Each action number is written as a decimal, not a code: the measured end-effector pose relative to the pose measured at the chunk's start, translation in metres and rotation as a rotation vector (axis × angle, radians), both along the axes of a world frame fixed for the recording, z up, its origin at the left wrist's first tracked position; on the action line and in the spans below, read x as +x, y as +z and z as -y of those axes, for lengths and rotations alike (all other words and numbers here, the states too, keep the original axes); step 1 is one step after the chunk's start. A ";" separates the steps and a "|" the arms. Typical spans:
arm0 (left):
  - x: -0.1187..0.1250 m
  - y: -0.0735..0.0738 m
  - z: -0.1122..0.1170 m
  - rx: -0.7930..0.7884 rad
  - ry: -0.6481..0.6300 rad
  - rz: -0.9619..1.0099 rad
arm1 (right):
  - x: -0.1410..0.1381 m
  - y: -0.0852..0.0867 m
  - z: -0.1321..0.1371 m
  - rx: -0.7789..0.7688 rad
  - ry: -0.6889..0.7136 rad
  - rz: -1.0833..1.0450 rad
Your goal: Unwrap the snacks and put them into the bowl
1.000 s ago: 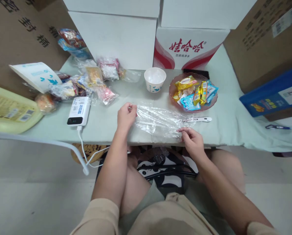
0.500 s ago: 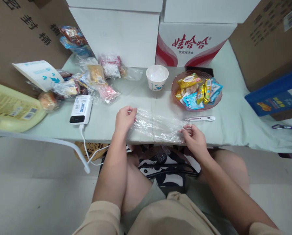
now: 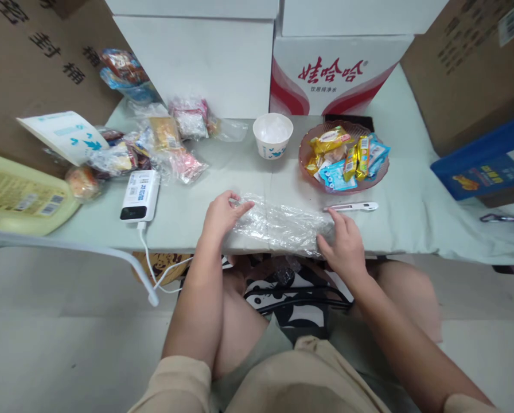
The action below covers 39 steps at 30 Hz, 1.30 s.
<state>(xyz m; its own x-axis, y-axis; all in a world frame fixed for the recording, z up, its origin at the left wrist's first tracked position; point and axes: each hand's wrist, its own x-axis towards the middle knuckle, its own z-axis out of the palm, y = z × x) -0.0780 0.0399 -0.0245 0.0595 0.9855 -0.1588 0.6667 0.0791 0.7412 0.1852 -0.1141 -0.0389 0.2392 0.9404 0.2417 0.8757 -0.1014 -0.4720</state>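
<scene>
A clear plastic bag, folded into a crinkled strip, lies along the front edge of the pale green table. My left hand rests on the bag's left end with the fingers stretched flat over it. My right hand presses on the bag's right end, fingers laid flat and pointing away from me. Neither hand pinches the plastic. Just beyond my right fingertips lies a slim white pen-like stick.
A pink bowl of wrapped snacks and a white paper cup stand behind the bag. A white power bank with a cable, several snack bags and a yellow jug are at left. Cartons wall the back; a blue box sits right.
The bag was spread out and pinched at both ends; it has been folded toward the table edge into a narrower strip, and both hands now lie flat on it.
</scene>
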 end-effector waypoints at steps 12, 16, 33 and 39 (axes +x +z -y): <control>0.010 -0.002 -0.010 0.140 0.051 -0.096 | 0.006 0.009 0.002 -0.245 0.141 0.273; 0.021 -0.010 -0.011 0.233 -0.070 -0.148 | 0.005 0.007 0.009 -0.319 0.198 0.359; 0.025 0.014 0.001 -0.139 -0.515 0.655 | -0.018 0.040 -0.070 -0.416 0.584 -0.220; 0.007 0.021 0.014 -0.182 -0.370 1.145 | -0.017 0.041 -0.072 -0.388 0.591 -0.743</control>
